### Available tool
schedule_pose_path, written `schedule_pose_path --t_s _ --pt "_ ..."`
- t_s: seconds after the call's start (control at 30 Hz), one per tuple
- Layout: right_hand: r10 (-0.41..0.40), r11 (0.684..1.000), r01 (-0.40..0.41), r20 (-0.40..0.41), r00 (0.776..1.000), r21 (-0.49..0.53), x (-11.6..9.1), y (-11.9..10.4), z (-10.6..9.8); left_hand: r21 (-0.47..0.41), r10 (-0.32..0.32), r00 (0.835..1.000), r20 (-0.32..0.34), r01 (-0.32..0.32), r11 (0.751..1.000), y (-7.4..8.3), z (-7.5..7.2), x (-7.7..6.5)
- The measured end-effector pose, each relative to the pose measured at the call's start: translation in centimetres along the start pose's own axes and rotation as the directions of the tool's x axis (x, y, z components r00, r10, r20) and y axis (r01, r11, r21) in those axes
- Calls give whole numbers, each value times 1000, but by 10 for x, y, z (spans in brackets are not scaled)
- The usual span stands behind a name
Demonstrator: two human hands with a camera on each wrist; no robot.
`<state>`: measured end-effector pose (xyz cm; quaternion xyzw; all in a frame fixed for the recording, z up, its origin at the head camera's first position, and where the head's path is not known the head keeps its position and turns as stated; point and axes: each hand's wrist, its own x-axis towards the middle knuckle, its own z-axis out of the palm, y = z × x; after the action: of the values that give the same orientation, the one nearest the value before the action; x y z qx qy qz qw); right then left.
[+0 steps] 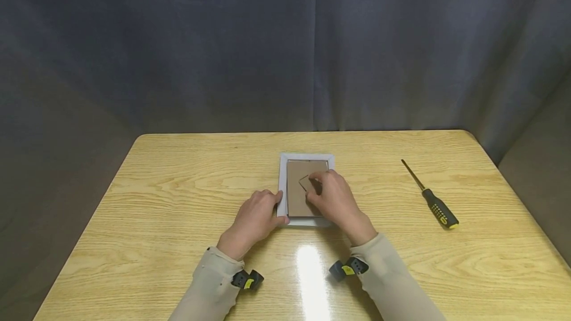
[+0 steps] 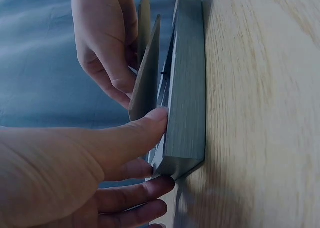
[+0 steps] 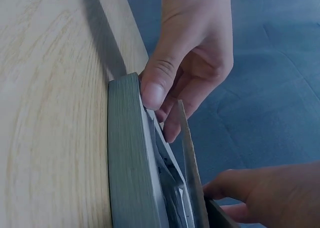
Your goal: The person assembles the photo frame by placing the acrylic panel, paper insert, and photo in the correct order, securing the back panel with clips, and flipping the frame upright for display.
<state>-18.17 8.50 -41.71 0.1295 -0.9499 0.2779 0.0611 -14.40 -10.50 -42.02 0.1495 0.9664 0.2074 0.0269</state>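
A light grey picture frame (image 1: pixel 283 172) lies back side up on the table. My left hand (image 1: pixel 256 214) grips its near left corner; in the left wrist view the thumb (image 2: pixel 145 130) rests on the frame's top edge and the fingers lie against its outer side. A brown backing board (image 1: pixel 296 204) sits over the opening, its edge raised and tilted away from the frame in both wrist views. My right hand (image 1: pixel 334 197) pinches the stand flap (image 1: pixel 305 182) on the board's back. In the right wrist view, this flap (image 3: pixel 220 217) appears dark beside the tilted board (image 3: pixel 187 158).
To the right lies a screwdriver (image 1: pixel 430 197) with a black and yellow handle, its tip pointing away. The wooden table (image 1: pixel 178 177) reaches back to a dark curtain (image 1: pixel 223 53). Each sleeve carries a small black wrist camera.
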Motion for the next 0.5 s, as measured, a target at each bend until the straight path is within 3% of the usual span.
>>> schedule_pose_path --t_s 0.5 --pt "34 999 -33 35 999 -25 0 1 0 13 14 1000 1 -14 1000 4 0 -1"
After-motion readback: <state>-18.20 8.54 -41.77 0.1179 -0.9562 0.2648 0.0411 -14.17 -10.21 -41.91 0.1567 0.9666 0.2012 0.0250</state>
